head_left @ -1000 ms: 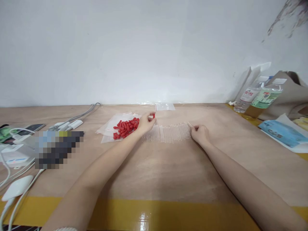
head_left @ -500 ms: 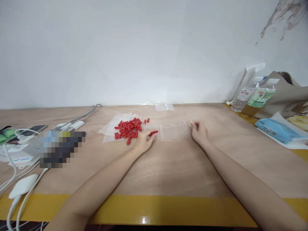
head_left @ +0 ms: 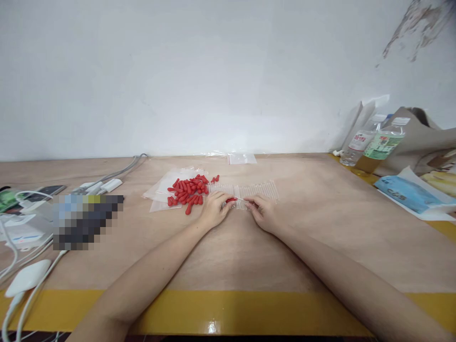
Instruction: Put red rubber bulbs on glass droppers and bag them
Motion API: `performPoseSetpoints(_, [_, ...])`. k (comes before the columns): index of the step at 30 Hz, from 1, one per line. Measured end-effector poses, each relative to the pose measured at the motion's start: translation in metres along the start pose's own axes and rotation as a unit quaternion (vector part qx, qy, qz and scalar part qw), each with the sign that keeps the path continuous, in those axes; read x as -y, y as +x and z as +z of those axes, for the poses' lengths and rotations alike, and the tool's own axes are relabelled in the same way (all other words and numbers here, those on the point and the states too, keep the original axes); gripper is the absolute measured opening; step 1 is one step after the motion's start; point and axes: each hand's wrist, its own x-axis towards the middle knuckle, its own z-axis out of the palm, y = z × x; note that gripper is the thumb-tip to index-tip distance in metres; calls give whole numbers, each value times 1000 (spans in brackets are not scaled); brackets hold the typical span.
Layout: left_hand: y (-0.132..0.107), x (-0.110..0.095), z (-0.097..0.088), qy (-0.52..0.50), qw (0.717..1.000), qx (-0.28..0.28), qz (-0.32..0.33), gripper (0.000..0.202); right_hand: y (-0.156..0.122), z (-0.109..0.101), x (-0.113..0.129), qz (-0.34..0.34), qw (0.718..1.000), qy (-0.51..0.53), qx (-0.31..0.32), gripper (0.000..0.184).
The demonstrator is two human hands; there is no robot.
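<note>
In the middle of the frame, the left hand (head_left: 214, 209) pinches a small red piece (head_left: 231, 199) and the right hand (head_left: 262, 213) holds a thin clear tube (head_left: 242, 201) close to it. More red pieces (head_left: 185, 187) lie piled to the left; two bottles (head_left: 384, 146) are far right.

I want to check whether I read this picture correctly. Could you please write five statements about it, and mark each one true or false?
1. The left hand holds a red piece. True.
2. The right hand grips a white cable. False: it holds a thin clear tube.
3. The pile of red pieces lies to the left of the row of clear tubes. True.
4. The blue packet lies at the left edge. False: the blue packet is on the right, nearer than the bottles.
5. A small clear bag lies near the wall. True.
</note>
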Motion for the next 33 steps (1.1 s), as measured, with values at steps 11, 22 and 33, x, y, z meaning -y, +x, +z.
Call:
performPoseSetpoints(11, [0,-1,-1,-65,998,-7,-1,17,0,-1,-2,7,1000,-14,3,18])
performPoseSetpoints(22, [-2,1,-1,-118,993,12,3,14,-1,1,-11,9,999,-5,54,16])
performPoseSetpoints(33, [-5,-4,-4,-109,988,91,53,18,1,-14,-10,-38,986,-103,129,22])
